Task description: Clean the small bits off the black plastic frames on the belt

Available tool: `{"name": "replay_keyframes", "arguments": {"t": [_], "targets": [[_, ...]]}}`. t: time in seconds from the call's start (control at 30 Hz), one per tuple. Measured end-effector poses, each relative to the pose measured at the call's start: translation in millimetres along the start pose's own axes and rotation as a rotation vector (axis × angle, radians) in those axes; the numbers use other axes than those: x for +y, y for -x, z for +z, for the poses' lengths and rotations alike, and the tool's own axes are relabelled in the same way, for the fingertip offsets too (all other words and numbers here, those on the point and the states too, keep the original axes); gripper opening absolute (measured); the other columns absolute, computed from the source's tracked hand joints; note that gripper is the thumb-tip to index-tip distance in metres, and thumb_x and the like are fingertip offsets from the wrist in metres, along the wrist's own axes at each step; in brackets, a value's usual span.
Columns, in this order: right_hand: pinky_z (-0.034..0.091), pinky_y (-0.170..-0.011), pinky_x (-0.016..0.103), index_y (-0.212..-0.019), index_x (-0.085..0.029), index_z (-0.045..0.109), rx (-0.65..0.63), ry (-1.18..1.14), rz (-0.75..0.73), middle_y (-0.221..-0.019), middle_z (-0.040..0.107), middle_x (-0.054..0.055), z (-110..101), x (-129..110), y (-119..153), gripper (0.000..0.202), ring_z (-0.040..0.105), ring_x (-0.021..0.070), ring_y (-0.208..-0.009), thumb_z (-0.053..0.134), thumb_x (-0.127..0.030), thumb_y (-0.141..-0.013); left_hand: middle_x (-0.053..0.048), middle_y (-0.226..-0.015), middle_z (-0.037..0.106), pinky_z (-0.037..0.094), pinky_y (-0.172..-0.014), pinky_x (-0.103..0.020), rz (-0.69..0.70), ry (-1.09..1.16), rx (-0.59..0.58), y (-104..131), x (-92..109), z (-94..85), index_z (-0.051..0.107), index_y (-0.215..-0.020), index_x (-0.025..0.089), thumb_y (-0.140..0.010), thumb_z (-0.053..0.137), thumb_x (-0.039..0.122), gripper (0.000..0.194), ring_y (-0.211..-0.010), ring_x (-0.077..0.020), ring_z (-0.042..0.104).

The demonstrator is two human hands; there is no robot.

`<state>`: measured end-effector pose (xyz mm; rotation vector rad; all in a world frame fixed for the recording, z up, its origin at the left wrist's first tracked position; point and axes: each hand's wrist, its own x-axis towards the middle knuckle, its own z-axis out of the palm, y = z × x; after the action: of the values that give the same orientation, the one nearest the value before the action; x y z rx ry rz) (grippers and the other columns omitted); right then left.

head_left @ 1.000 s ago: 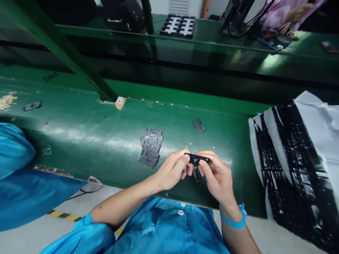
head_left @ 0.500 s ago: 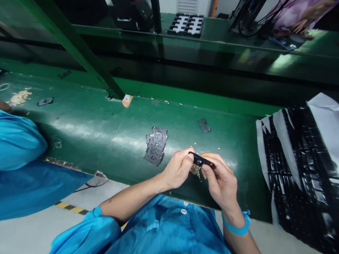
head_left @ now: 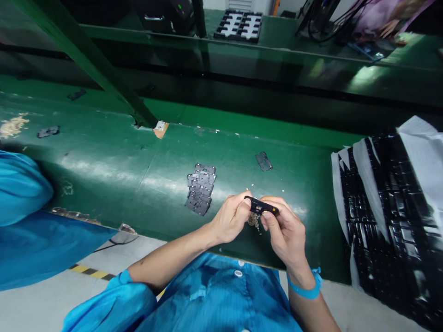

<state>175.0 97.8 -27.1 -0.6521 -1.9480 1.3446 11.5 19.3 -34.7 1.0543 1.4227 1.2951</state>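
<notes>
Between both hands is a small black plastic part with cut-outs and a yellow spot near its right end. My left hand pinches its left end, the thumb lying on the near face. At the other end my right hand grips it, fingers behind and thumb at the lower edge. Just below the part, a pile of small pale bits lies on the green bench, partly hidden by my hands. To the left lies an overlapping stack of similar dark plastic parts. One single dark part rests farther back.
Black trays with white wrapping stand at the right. A green post slants down at the left to the bench. A co-worker's blue sleeve is at the far left, near a pale heap. Another person's hand shows across the bench.
The view has shifted slightly, so the scene sits a little farther left and higher. The black part is tilted slightly, showing more of its near face; both hands keep their hold.
</notes>
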Motion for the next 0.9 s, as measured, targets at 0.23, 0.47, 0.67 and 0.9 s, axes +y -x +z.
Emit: {"name": "replay_keyframes", "arguments": {"t": [0.23, 0.47, 0.67, 0.9], "targets": [[0.051, -0.06, 0.029, -0.112, -0.022, 0.071, 0.008, -0.011, 0.012, -0.107, 0.068, 0.005, -1.9, -0.9, 1.0, 0.015, 0.055, 0.0097, -0.059, 0.056, -0.018, -0.11, 0.005, -0.066, 0.043, 0.033, -0.058, -0.026, 0.017, -0.013, -0.031, 0.7, 3.0, -1.6, 0.043, -0.081, 0.023, -0.113, 0.032, 0.052, 0.045, -0.058, -0.012, 0.04], [0.051, -0.059, 0.029, -0.112, -0.022, 0.071, 0.013, -0.02, 0.018, -0.106, 0.067, 0.006, -2.2, 0.9, 1.6, 0.015, 0.054, 0.0089, -0.057, 0.056, -0.019, -0.11, 0.005, -0.066, 0.041, 0.032, -0.058, -0.026, 0.032, -0.052, -0.043, 1.0, 1.7, -1.7, 0.043, -0.083, 0.023, -0.112, 0.031, 0.051, 0.043, -0.058, -0.0126, 0.039], [0.052, -0.058, 0.029, -0.114, -0.021, 0.072, 0.013, -0.065, 0.065, -0.111, 0.066, 0.007, -2.5, 4.6, 4.8, 0.015, 0.056, 0.0095, -0.06, 0.058, -0.021, -0.11, 0.005, -0.066, 0.043, 0.032, -0.058, -0.026, 0.027, -0.028, -0.062, 2.2, 5.2, -3.5, 0.042, -0.082, 0.023, -0.11, 0.037, 0.038, 0.033, -0.059, -0.0122, 0.039], [0.052, -0.054, 0.028, -0.111, -0.02, 0.072, 0.02, -0.041, 0.058, -0.108, 0.069, 0.008, -2.7, -0.2, 4.8, 0.015, 0.057, 0.0103, -0.058, 0.058, -0.026, -0.11, 0.006, -0.065, 0.041, 0.031, -0.057, -0.026, -0.018, -0.022, -0.05, 1.0, 6.9, -2.6, 0.04, -0.078, 0.023, -0.11, 0.034, 0.042, 0.037, -0.058, -0.0121, 0.038]]}}
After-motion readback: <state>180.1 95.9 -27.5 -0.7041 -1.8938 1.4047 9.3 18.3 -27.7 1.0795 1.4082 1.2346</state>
